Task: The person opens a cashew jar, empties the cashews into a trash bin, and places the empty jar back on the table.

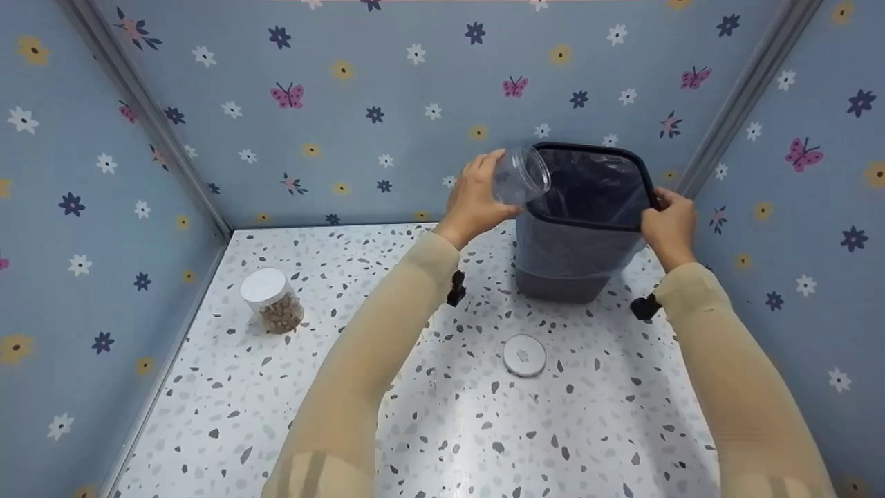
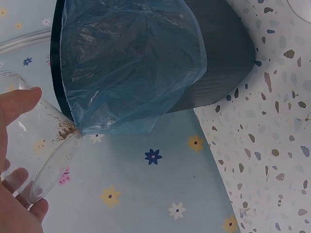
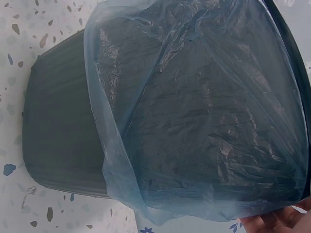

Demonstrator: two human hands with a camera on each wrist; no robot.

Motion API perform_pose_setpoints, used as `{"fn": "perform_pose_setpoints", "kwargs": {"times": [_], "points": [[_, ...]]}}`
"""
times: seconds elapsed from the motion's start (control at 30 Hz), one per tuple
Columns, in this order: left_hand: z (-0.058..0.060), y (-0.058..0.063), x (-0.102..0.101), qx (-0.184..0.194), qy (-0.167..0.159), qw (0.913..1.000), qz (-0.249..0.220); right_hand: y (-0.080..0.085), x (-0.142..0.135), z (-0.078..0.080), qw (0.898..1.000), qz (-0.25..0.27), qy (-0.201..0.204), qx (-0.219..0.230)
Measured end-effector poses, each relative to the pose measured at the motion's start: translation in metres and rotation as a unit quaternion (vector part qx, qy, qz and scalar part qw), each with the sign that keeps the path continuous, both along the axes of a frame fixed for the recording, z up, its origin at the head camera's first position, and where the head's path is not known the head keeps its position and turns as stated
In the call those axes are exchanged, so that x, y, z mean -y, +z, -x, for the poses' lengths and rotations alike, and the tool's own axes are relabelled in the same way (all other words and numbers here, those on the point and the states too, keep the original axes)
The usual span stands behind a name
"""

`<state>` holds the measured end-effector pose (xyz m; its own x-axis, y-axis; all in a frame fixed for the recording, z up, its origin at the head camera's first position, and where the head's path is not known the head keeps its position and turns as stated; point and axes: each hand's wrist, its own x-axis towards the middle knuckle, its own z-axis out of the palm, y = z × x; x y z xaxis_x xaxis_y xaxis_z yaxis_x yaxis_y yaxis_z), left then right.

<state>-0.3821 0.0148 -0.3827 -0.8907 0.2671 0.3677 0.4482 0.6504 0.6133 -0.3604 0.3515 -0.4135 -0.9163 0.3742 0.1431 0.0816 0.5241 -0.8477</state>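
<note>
My left hand [image 1: 473,200] grips a clear plastic jar [image 1: 511,178], tilted with its open mouth toward the trash can [image 1: 577,256]. In the left wrist view, brown crumbs cling inside the jar [image 2: 46,136] near its rim. The can is grey with a black rim, lined with a bluish translucent bag [image 2: 131,63] folded over the outside. My right hand [image 1: 669,225] holds the can's rim at its right side; in the right wrist view only some fingers [image 3: 277,221] show below the bag. The bottom of the can's inside is too dark to make out.
A white lid [image 1: 524,355] lies flat on the speckled tabletop in front of the can. Farther left stands a white-capped jar [image 1: 273,301] with brown pieces inside. Flower-patterned panels [image 1: 387,90] enclose the back and both sides.
</note>
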Motion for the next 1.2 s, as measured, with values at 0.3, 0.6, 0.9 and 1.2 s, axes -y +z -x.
{"fn": "perform_pose_setpoints", "kwargs": {"times": [0.3,0.6,0.9,1.2], "points": [[-0.005,-0.010,0.005,0.007,-0.005,0.9994,-0.033,0.002,-0.001,-0.002,1.000,0.001,-0.001,0.006],[-0.013,-0.021,0.011,0.012,-0.018,0.9983,-0.055,0.004,-0.001,0.000,1.000,-0.001,-0.002,0.011],[-0.021,-0.033,0.017,0.029,-0.034,0.9946,-0.093,0.002,-0.001,0.001,1.000,0.001,0.004,0.005],[-0.032,-0.047,0.029,0.030,-0.052,0.9919,-0.112,0.001,-0.003,0.002,1.000,0.002,0.008,0.007]]}}
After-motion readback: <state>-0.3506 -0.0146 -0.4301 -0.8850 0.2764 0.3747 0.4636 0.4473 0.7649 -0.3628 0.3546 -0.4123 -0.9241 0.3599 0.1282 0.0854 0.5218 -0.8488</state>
